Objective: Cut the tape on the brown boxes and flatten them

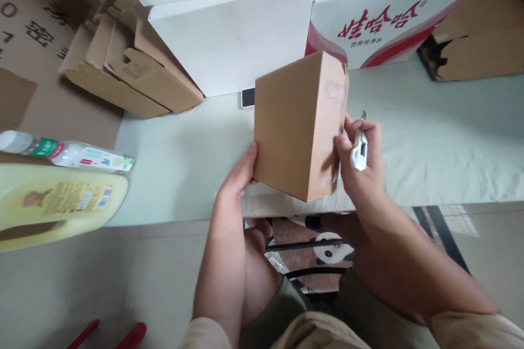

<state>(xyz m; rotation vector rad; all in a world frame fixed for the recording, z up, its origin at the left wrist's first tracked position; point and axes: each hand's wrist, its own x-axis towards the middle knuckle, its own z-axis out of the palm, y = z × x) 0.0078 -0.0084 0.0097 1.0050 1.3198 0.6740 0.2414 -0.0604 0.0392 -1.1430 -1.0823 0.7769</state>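
Observation:
A brown cardboard box (286, 125) is held up at a tilt over the pale green cloth, with clear tape on its right side. My left hand (241, 169) grips its lower left edge, thumb on the face and the other fingers mostly hidden beneath. On the box's right side, my right hand (364, 158) pinches at the edge while also keeping a white utility knife (359, 150) in its grasp. The knife's short blade points up and away from the box. A phone with a dark screen (248, 98) lies behind the box, partly covered by it.
White cartons (233, 38) and a red-and-white water carton (368, 27) line the back. Folded cardboard boxes (135, 73) stand at left, near a plastic bottle (94, 157) and a yellow jug (82, 193). An opened brown box (483, 54) sits at far right.

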